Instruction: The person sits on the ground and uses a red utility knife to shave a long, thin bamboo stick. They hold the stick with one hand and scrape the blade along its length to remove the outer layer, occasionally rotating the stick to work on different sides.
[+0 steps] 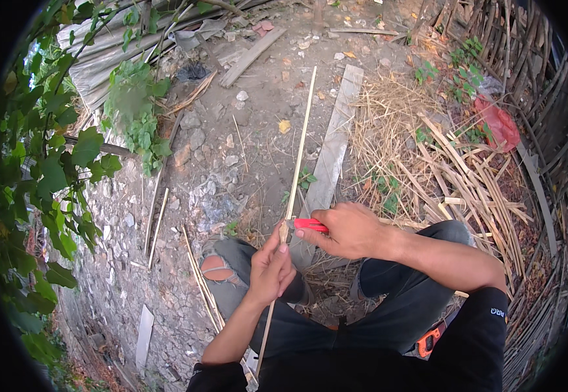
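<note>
A long, thin, pale strip of split bamboo or wood (304, 130) runs from between my knees out over the ground ahead. My left hand (271, 271) pinches it near the middle, thumb and fingers closed round it. Just beyond those fingertips, my right hand (350, 230) grips a red-handled knife (310, 225), fist closed. The knife's short metal blade meets the strip close to a darker, knotty spot. Exactly how the edge lies on the strip is too small to tell.
A grey plank (339, 134) lies ahead, beside dry straw (388, 124) and split sticks (486, 189). An orange-handled saw (429, 341) rests by my right thigh. More thin strips (202, 281) lie near my left knee. A woven stick fence (561, 117) stands right; leafy branches (52, 176) hang left.
</note>
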Demonstrator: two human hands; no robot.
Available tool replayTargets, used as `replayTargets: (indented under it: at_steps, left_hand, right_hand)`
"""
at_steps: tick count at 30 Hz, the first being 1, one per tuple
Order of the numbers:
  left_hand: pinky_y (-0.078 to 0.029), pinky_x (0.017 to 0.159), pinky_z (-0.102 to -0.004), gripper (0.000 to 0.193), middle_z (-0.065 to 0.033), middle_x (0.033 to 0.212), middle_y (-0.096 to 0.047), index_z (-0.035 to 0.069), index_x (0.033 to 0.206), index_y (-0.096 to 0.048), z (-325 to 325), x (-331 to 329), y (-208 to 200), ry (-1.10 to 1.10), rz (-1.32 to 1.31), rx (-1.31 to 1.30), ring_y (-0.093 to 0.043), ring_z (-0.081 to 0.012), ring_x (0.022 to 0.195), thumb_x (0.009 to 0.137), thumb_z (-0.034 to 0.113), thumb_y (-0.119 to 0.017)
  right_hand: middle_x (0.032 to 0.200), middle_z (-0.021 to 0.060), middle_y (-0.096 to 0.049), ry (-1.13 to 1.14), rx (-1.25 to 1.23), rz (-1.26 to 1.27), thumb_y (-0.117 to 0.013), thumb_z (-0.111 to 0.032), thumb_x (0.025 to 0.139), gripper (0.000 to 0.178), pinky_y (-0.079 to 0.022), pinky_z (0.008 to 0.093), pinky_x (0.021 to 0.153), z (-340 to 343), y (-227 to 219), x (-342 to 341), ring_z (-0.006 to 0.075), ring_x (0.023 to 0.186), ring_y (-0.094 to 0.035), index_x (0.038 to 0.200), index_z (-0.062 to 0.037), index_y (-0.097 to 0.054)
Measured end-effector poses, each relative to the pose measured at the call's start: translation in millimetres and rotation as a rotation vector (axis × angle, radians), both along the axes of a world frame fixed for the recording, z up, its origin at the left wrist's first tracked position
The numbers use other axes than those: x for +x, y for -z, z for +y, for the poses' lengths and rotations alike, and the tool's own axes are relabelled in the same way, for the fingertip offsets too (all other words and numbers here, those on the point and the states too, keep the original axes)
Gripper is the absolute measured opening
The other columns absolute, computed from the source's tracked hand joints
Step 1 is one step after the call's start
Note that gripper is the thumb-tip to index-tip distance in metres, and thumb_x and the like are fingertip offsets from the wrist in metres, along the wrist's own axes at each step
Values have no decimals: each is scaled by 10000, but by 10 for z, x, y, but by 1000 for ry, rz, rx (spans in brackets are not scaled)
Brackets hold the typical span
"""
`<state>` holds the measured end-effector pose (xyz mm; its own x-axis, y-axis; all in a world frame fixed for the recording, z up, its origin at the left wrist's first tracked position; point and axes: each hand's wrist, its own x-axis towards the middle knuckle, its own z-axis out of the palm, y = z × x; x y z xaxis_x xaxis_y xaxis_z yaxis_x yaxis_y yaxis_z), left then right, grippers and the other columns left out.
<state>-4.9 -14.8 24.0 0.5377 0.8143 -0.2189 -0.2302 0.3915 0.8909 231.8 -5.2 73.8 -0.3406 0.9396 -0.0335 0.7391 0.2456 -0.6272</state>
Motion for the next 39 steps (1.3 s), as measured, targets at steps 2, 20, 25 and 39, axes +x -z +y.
replayTargets:
  at_steps: [2, 20, 25, 39]
  left_hand:
    - [-284, 368, -218, 539, 44, 569, -295, 128, 1654, -262, -7, -18, 13, 4, -53, -69, -232, -58, 387, 1142, 208, -409]
    - [-223, 316, -223, 514, 53, 541, -284, 170, 1633, -293, -192, -240, -89, 112, -260, -368, -261, -61, 320, 1141, 289, -383]
    - [-230, 331, -217, 518, 52, 549, -285, 168, 1640, -281, -178, -211, -1, 65, -213, -408, -256, -61, 331, 1141, 270, -378]
    - [-298, 383, -220, 547, 32, 563, -298, 81, 1641, -254, -749, -633, 103, 298, -102, -220, -257, -63, 372, 1140, 246, -403]
  right_hand:
    - [589, 239, -617, 12, 79, -2, -505, -581, 1039, 657, -544, 558, 660, -33, 118, -73, 465, 642, -676, 858, 18, -706]
    - [774, 286, -695, 205, -71, -25, -464, -642, 1035, 729, -566, 551, 784, 420, 102, 314, 467, 820, -716, 874, 14, -737]
    - [708, 272, -664, -71, 33, -121, -471, -620, 1043, 719, -547, 548, 732, -42, 277, -114, 475, 745, -691, 844, 26, -714]
    - [649, 136, -609, 932, -9, 255, -414, -734, 1011, 802, -493, 411, 636, 1093, 563, 1911, 258, 631, -627, 780, -5, -655]
